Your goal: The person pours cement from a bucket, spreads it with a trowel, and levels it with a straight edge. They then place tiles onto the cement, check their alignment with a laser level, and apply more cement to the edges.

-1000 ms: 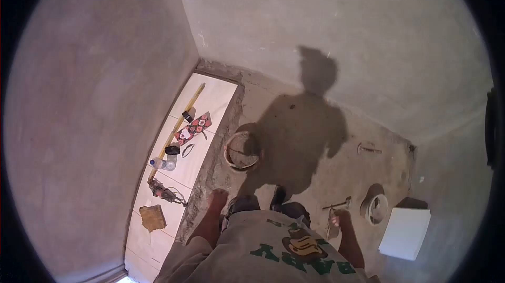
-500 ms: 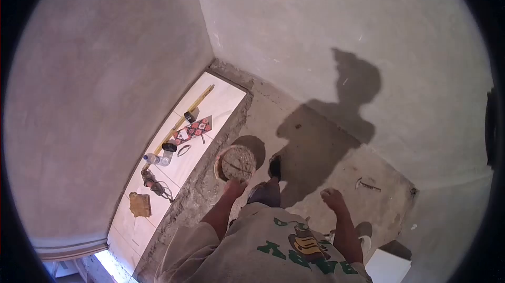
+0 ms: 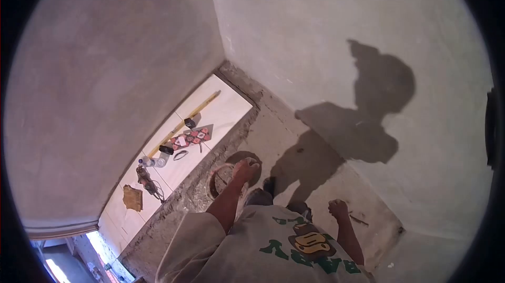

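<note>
The left hand (image 3: 246, 169) grips the rim of the bucket (image 3: 219, 179) at six o'clock, by the feet. The right hand (image 3: 338, 208) is a closed fist, nothing visible in it. One row of tiles (image 3: 226, 108) seems laid at nine o'clock; the floor (image 3: 294, 141) remains bare.

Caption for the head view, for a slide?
Left hand grips a round, mortar-caked bucket beside white floor tiles; right hand is fisted.

Left hand (image 3: 245, 170) outstretched, right hand (image 3: 338, 208) clenched.
</note>
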A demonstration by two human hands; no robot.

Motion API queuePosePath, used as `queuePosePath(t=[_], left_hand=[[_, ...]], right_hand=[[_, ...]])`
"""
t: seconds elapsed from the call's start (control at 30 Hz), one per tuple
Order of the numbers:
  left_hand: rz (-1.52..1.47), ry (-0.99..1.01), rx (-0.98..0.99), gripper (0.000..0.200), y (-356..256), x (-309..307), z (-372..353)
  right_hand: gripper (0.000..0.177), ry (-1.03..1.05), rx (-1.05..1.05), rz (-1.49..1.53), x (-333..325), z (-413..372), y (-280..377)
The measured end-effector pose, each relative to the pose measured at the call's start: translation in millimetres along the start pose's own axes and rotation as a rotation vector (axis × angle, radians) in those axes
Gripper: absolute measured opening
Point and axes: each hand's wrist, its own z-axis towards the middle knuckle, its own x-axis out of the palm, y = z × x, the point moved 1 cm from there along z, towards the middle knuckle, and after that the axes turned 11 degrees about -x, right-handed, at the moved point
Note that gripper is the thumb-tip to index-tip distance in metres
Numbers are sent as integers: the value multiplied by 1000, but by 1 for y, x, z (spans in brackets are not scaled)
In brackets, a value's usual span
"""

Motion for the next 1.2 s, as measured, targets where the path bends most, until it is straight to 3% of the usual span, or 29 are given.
queuePosePath(t=[0.07, 0.13, 0.2, 0.23, 0.27, 0.33, 0.5, 0.57, 0.6, 0.67, 0.7, 0.8, 0.83, 0.87, 0.9, 0.97, 1.1, 1.2], left_hand=[[29, -39, -43, 37, -14, -28, 7], [35, -77, -102, 37, -4, -45, 7], [10, -220, -84, 35, 31, -57, 6], [-4, -258, -130, 35, 44, -63, -3], [-12, -292, -177, 34, 52, -69, -16], [-47, -277, -486, 33, 47, -81, -45], [-127, -286, -630, 35, 88, -48, -42], [-243, -340, -667, 35, 86, -30, -29], [-237, -376, -620, 35, 83, -21, -16], [-231, -413, -574, 35, 65, -25, 25], [-313, -408, -529, 36, 47, -27, 42], [-521, -487, -363, 38, 11, -34, 75], [-563, -516, -397, 38, -3, -40, 83], [-622, -489, -451, 38, -15, -50, 88], [-672, -458, -502, 39, -18, -57, 93], [-647, -460, -517, 38, -5, -61, 103], [-636, -429, -548, 37, 41, -58, 138], [-595, -431, -649, 36, 59, -91, 156]], right_hand=[[27, -42, 418, 299, -23, 38, 46], [29, 6, -90, 59, 6, 68, -6], [32, 239, -97, -189, 10, 106, 5], [34, 234, 111, -25, -12, 121, 55], [34, 257, 87, -35, -14, 142, 61], [34, 314, -30, -19, -13, 176, 74], [36, 402, -63, 2, -23, 278, 94], [42, 609, -16, -123, -34, 324, 108], [42, 621, -38, -142, -36, 355, 110], [45, 539, -461, -544, -24, 411, 95], [48, 612, -290, -459, -39, 433, 122], [44, 746, -334, -508, -68, 508, 203], [42, 647, -288, -535, -74, 525, 234], [41, 544, -247, -550, -70, 542, 257], [41, 571, -282, -571, -60, 564, 262], [36, 526, -516, -469, -37, 602, 264], [33, 509, -497, -431, 29, 637, 279], [31, 739, -521, -556, 90, 646, 300]])
